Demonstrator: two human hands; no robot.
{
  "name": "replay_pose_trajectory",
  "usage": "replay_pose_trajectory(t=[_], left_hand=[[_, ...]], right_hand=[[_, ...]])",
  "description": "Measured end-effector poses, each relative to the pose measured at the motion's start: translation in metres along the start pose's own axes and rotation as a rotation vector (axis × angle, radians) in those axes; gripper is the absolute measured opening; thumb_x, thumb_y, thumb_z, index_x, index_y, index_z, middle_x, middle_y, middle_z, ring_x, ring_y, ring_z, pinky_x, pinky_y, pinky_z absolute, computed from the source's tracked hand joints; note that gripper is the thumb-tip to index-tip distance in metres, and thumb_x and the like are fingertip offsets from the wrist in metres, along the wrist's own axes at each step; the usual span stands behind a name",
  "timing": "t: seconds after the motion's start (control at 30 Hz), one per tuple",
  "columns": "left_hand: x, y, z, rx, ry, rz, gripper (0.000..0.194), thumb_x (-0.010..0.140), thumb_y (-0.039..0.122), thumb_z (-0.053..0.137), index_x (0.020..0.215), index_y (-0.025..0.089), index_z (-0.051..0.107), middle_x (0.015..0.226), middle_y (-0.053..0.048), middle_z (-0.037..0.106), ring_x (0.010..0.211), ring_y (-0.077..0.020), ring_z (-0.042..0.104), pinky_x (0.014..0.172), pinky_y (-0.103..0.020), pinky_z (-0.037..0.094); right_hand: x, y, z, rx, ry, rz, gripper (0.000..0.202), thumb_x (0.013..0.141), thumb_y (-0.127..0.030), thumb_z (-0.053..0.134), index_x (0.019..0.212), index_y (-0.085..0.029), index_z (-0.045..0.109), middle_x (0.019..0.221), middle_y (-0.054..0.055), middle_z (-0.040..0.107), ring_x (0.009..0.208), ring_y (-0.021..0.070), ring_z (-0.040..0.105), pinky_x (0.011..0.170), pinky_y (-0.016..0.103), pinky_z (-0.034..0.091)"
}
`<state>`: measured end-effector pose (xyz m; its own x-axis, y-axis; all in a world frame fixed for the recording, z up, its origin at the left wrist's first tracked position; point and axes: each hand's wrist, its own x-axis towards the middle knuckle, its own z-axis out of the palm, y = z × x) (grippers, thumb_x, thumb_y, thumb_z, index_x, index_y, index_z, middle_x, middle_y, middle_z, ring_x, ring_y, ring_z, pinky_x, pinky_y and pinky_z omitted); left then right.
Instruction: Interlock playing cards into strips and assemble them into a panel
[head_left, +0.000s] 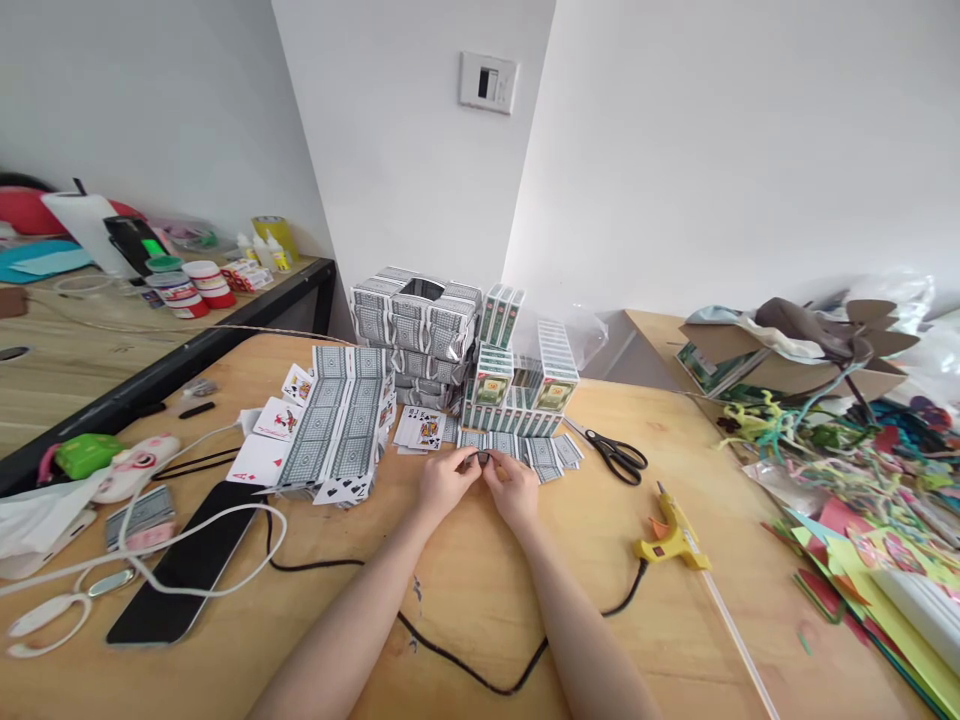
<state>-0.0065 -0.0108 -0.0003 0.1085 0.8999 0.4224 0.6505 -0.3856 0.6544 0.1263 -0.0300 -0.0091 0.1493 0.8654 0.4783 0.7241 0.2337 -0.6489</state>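
My left hand point(450, 478) and my right hand point(513, 488) meet over the middle of the table. Their fingertips pinch a small grey piece, seemingly a playing card point(483, 457) seen nearly edge-on; the fingers hide most of it. Just beyond lies a spread of grey-backed playing cards point(510, 443). A few face-up cards point(421, 428) sit to the left of these. Behind them stand stacked green card boxes point(510, 410). Left of the boxes rises a box-like stack covered in playing cards point(416, 330). A panel of joined cards point(334, 420) rests on loose cards at the left.
Black-handled scissors point(619, 458) and a yellow glue gun point(675, 540) lie on the right. The gun's black cord point(480, 680) runs beneath my forearms. A phone point(187, 565) and white cable point(281, 540) are at left. Craft scraps point(832, 430) crowd the right edge.
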Motion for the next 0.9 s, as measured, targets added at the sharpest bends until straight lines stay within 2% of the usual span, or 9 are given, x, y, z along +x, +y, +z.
replay_pose_trajectory(t=[0.27, 0.63, 0.73, 0.9], left_hand=[[0.0001, -0.0009, 0.0012, 0.004, 0.013, 0.001, 0.026, 0.072, 0.017, 0.051, 0.091, 0.022, 0.067, 0.071, -0.003, 0.069, 0.06, -0.0131, 0.061, 0.061, -0.022, 0.046], [-0.0004, -0.0014, -0.0041, -0.041, -0.046, -0.008, 0.029, 0.073, 0.014, 0.049, 0.095, 0.021, 0.065, 0.073, -0.003, 0.069, 0.066, -0.0138, 0.062, 0.065, -0.023, 0.047], [0.0016, -0.0019, -0.0042, -0.187, -0.059, -0.045, 0.028, 0.074, 0.014, 0.046, 0.097, 0.02, 0.063, 0.083, -0.004, 0.068, 0.073, -0.0139, 0.062, 0.071, -0.025, 0.047], [0.007, -0.0061, 0.003, -0.674, -0.097, -0.164, 0.033, 0.075, 0.017, 0.048, 0.109, 0.017, 0.05, 0.102, -0.008, 0.062, 0.092, -0.0153, 0.059, 0.078, -0.028, 0.049]], right_hand=[[-0.0017, 0.0014, 0.0033, -0.074, 0.009, -0.017, 0.026, 0.077, -0.027, 0.045, 0.091, -0.021, 0.066, 0.073, 0.005, 0.069, 0.062, 0.0178, 0.062, 0.061, 0.026, 0.047], [-0.0006, 0.0028, 0.0005, 0.03, -0.029, 0.039, 0.026, 0.077, -0.026, 0.044, 0.091, -0.023, 0.065, 0.079, 0.002, 0.07, 0.065, 0.0176, 0.064, 0.063, 0.026, 0.047], [0.0008, 0.0005, -0.003, 0.151, -0.058, 0.095, 0.024, 0.077, -0.031, 0.046, 0.09, -0.023, 0.064, 0.079, 0.002, 0.07, 0.067, 0.0174, 0.064, 0.063, 0.026, 0.047], [0.0044, -0.0014, -0.002, 0.419, -0.084, 0.325, 0.029, 0.075, -0.041, 0.051, 0.08, -0.016, 0.064, 0.067, 0.004, 0.067, 0.06, 0.0171, 0.06, 0.058, 0.026, 0.046]])
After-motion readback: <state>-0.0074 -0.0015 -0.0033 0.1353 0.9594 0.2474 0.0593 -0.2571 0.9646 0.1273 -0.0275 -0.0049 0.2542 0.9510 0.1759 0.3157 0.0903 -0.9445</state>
